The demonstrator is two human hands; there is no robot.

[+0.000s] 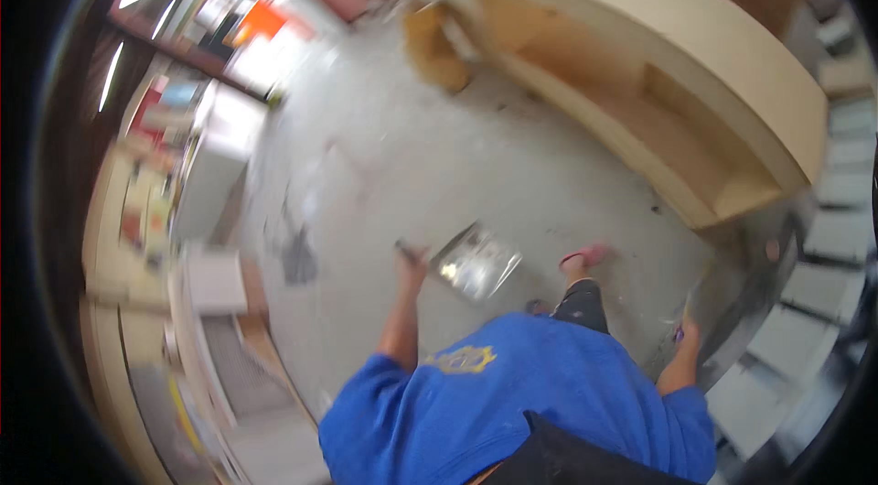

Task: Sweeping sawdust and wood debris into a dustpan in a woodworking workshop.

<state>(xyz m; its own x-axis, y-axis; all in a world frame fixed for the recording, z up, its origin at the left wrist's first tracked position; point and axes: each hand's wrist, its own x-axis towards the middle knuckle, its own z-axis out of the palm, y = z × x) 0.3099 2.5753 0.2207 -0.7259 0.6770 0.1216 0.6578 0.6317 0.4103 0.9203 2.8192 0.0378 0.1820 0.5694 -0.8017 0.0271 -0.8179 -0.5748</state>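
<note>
At the middle, my left hand is closed at the left side of a shiny, silvery square tray, which has bright glints inside. A small dark end shows by the fingers; blur hides what it is. The tray appears to be gripped at its edge, in front of my body. Off to the right, my right hand is closed on a slim tool that points away from me. A bit of purple shows at the grip, and the tool's kind is too blurred to tell.
A long cream cabinet body with an open, tan interior lies at the far right. A brown piece stands at its end. White panels line the right side. Boards and cartons stand at left. My pink shoe is on the grey floor.
</note>
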